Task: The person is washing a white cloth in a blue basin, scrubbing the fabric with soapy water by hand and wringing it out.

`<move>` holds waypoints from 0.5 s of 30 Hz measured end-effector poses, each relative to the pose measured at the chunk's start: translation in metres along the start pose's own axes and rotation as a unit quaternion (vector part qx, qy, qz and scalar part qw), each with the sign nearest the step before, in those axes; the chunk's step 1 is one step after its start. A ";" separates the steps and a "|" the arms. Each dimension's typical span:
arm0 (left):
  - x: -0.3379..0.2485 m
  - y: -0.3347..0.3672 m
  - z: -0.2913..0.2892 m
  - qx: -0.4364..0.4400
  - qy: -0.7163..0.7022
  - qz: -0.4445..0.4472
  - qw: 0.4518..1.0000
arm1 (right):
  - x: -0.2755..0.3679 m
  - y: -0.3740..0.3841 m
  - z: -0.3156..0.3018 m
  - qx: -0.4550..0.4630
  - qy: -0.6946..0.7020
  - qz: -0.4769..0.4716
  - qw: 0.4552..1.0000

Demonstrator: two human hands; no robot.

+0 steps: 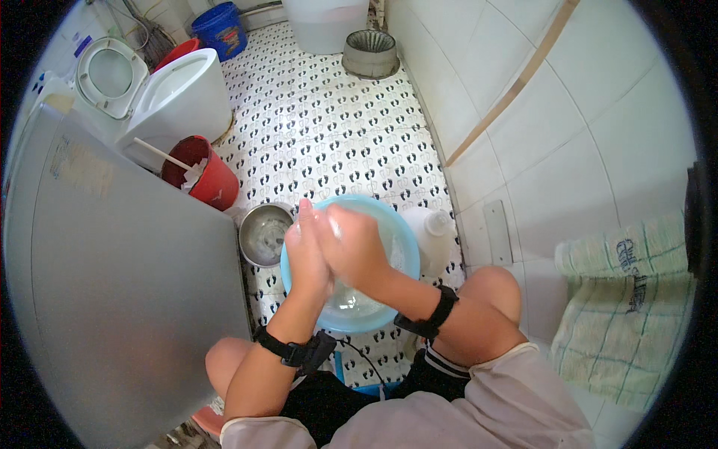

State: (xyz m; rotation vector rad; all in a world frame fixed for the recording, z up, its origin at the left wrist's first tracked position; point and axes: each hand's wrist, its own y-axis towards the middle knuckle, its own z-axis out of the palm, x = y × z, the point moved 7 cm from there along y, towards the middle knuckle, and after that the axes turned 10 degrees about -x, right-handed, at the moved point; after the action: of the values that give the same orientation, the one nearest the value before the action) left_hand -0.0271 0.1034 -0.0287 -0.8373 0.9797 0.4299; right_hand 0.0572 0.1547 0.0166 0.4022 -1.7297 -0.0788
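Over a light blue basin of sudsy water, my two hands are pressed together. My left hand is closed against the right one, its thumb pointing up. My right hand is curled like a fist, knuckles up, with white foam on it. Whatever lies between the palms, if anything, is hidden. Bubbles float on the water below my wrists. Left of the basin, close to its rim, sits a metal bowl with cloudy liquid in it. A white pump bottle stands at the basin's right.
A grey panel rises close on my left. Beyond it are a red bin and a white toilet. A checked towel hangs on the right, and a wooden stick leans on the tiled wall. Farther off stands a blue bucket.
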 end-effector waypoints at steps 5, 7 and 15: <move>0.004 0.004 -0.004 -0.014 0.052 0.021 0.998 | -0.007 0.003 -0.001 -0.008 -0.032 -0.035 0.999; -0.001 0.000 -0.001 -0.004 0.060 0.024 0.998 | -0.013 0.008 0.000 -0.001 -0.032 0.003 0.999; 0.000 -0.001 -0.006 -0.012 0.103 0.072 0.992 | -0.010 0.001 0.000 -0.019 -0.016 -0.032 0.999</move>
State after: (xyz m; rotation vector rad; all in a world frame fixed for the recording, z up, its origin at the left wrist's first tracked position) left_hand -0.0304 0.0982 -0.0298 -0.8486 1.2330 0.4859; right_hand 0.0587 0.1593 0.0077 0.4298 -1.7436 -0.1638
